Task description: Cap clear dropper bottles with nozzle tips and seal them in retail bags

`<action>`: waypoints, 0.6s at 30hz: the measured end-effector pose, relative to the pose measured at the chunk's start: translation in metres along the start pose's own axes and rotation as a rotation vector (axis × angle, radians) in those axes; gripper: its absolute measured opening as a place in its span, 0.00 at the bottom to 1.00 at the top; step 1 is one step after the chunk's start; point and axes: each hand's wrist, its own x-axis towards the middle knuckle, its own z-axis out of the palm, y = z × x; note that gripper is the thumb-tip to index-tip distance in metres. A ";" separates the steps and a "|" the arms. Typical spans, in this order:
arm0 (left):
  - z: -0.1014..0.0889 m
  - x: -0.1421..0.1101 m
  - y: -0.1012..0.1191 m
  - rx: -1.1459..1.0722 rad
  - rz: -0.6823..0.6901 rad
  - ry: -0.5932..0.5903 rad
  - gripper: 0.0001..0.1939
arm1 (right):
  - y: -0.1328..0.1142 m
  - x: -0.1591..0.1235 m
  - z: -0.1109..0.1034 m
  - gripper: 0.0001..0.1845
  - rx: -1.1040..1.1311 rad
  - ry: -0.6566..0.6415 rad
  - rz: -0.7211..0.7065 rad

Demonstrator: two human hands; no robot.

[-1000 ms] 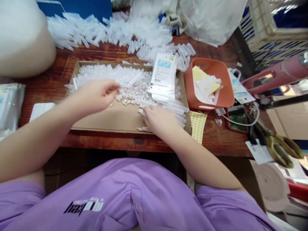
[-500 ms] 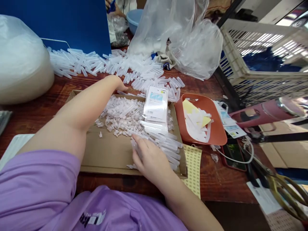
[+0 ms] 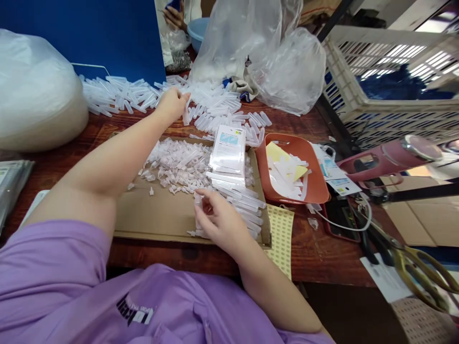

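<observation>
Above the far edge of the cardboard tray (image 3: pixel 150 217), my left hand (image 3: pixel 172 103) pinches a translucent plastic tube (image 3: pixel 186 116) that hangs down from the fingertips. Beyond it spreads a heap of similar tubes (image 3: pixel 215 101). My right hand (image 3: pixel 220 215) is closed over the tray's front part, with a small clear plastic piece (image 3: pixel 198 200) between thumb and fingers. Its exact kind is partly hidden. Small clear plastic fittings (image 3: pixel 179 165) are piled in the tray. Beside the right hand lie a row of longer tubes (image 3: pixel 249 210) and a stack of printed cards (image 3: pixel 228 148).
An orange bin (image 3: pixel 263 177) with paper scraps stands right of the tray, beside a yellow sticker sheet (image 3: pixel 281 234). Farther right are a phone (image 3: pixel 342 217), scissors (image 3: pixel 412 267) and a pink bottle (image 3: pixel 387 157). A full plastic bag (image 3: pixel 39 95) sits left. A co-worker's hand (image 3: pixel 174 18) shows behind.
My left hand has risen from the tray's far edge toward the tube heap and now shows a tube in its fingers. My right hand has lifted slightly, its fingers more curled.
</observation>
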 end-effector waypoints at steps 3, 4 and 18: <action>-0.015 -0.054 0.010 -0.648 0.011 0.005 0.21 | 0.004 0.002 -0.002 0.19 0.427 0.110 0.019; -0.016 -0.077 0.011 -0.870 -0.046 -0.075 0.19 | 0.005 0.003 -0.003 0.20 0.563 0.136 0.031; 0.011 -0.286 -0.035 -1.715 -0.740 -0.783 0.10 | -0.016 -0.004 0.016 0.23 0.730 -0.227 0.172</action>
